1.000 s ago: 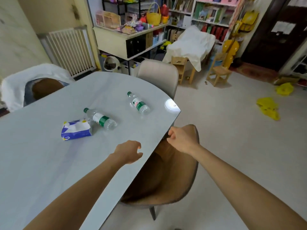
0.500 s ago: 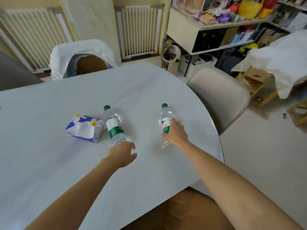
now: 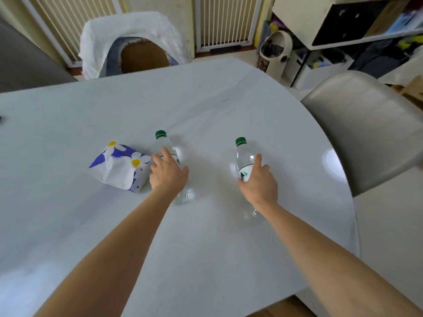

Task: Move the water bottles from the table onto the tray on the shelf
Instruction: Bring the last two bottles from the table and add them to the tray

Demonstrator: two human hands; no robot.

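Two clear plastic water bottles with green caps lie on their sides on a pale grey tabletop (image 3: 229,236), caps pointing away from the person who reaches for both at once. The left bottle (image 3: 165,147) lies just beside a blue tissue pack (image 3: 121,167) printed with white daisies; the right bottle (image 3: 243,160) lies well apart from it, nearer the tabletop's curved right edge. The left hand (image 3: 168,175) covers the left bottle's middle from above, its fingers (image 3: 165,154) spread and draped over the label, thumb out to the right; whether they close under the bottle cannot be told. The clear base of that bottle shows beneath the wrist. The right hand (image 3: 258,184) wraps the right bottle at its white label, fingers curled around the far side and the thumb against the near side, the cap and neck jutting out past the knuckles. Both bare forearms stretch in from the near edge. A round white disc (image 3: 333,164) sits at the tabletop's right rim. A beige chair (image 3: 366,124) stands tucked at the right side, and a brown chair draped in a white cloth (image 3: 128,35) stands at the far side. Behind them are white slatted gates (image 3: 224,21), a small white appliance on the floor (image 3: 275,53) and a cream shelf unit (image 3: 343,17) holding dark and coloured boxes.
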